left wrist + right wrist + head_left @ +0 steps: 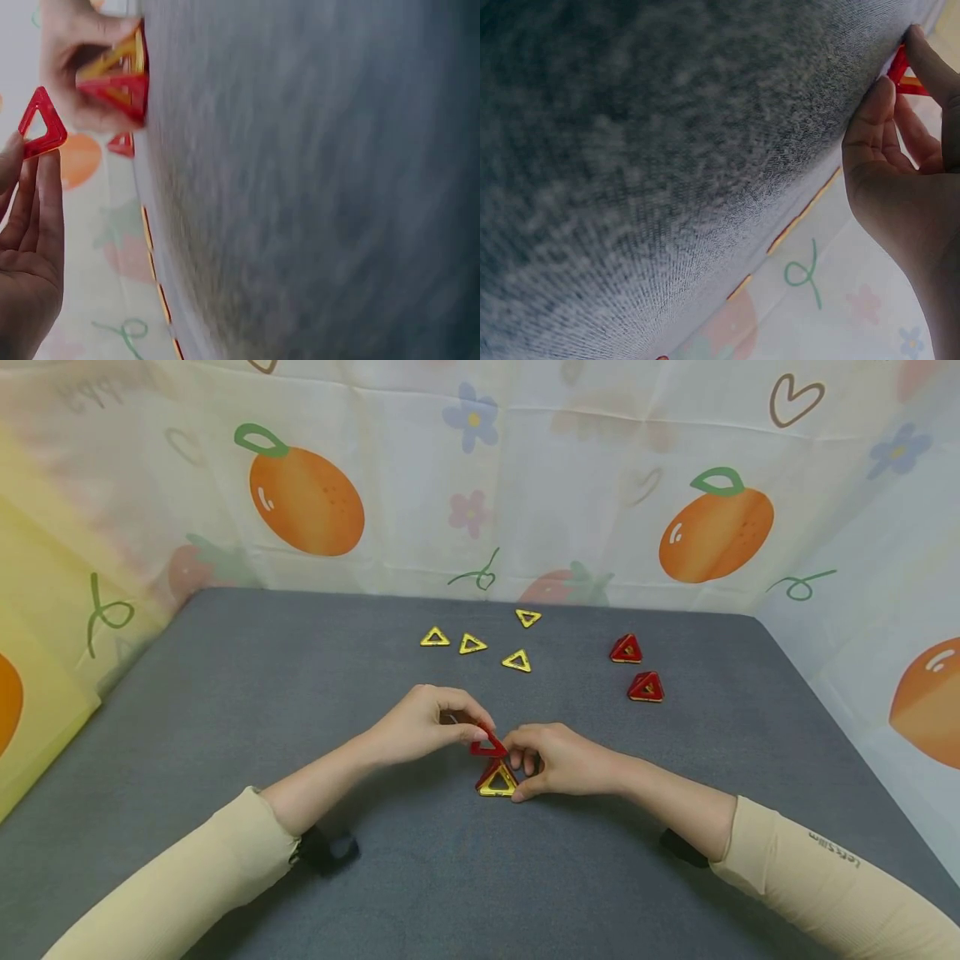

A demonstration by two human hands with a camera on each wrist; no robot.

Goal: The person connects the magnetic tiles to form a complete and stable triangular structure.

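Observation:
My left hand pinches a red triangular tile with an open centre between thumb and fingers. In the head view that tile is just above the tip of a small pyramid, and I cannot tell whether they touch. The pyramid stands on the table, with yellow and red triangular sides. My right hand holds it from the right side, thumb low near its front corner and fingers behind. In the right wrist view, the fingers mostly hide the pyramid, leaving only a red part showing.
Several yellow triangular tiles lie flat toward the back of the grey table. Two small red pyramids stand at the back right. A printed curtain hangs behind the table.

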